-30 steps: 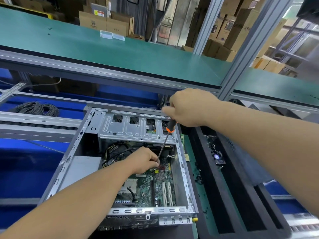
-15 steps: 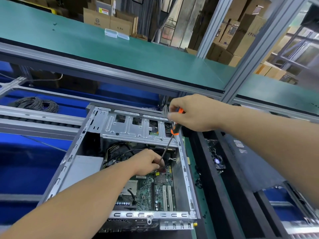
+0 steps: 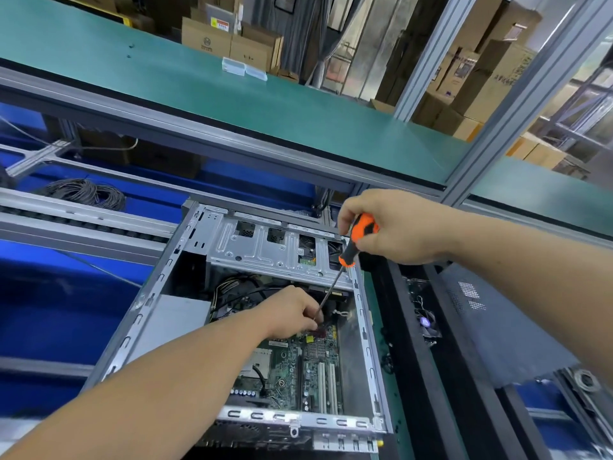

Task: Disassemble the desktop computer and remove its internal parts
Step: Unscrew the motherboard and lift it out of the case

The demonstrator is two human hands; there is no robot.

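Down inside the open desktop case point(image 3: 185, 280) on the bench, screwdriver point(image 3: 335, 287) tip sits at a fastener near the top edge of the motherboard point(image 3: 298, 363); the exact screw is hidden by fingers. Right hand point(image 3: 394, 227) is wrapped round the orange-black handle, shaft angled down-left. Left hand point(image 3: 295, 315) has fingertips curled at the tip, apparently steadying it or pinching the screw — can't tell which.

Risks, my read:
- Shaft is tilted, so the tip may cam out and gouge the board or the chips just beside it.
- Slip would land on the left fingers, which touch the shaft.
- Freed screw could drop under the board or among the black cables point(image 3: 238, 290) behind the hand.

Containers: case holds the motherboard with two white slots point(image 3: 326, 383), cable bundle, a grey box at left point(image 3: 175, 323), and the perforated drive cage point(image 3: 265, 250) across the top. Black tray point(image 3: 414, 376) to the right holds a small fan part point(image 3: 426, 322). Blue bin at far left holds coiled wire point(image 3: 83, 194).
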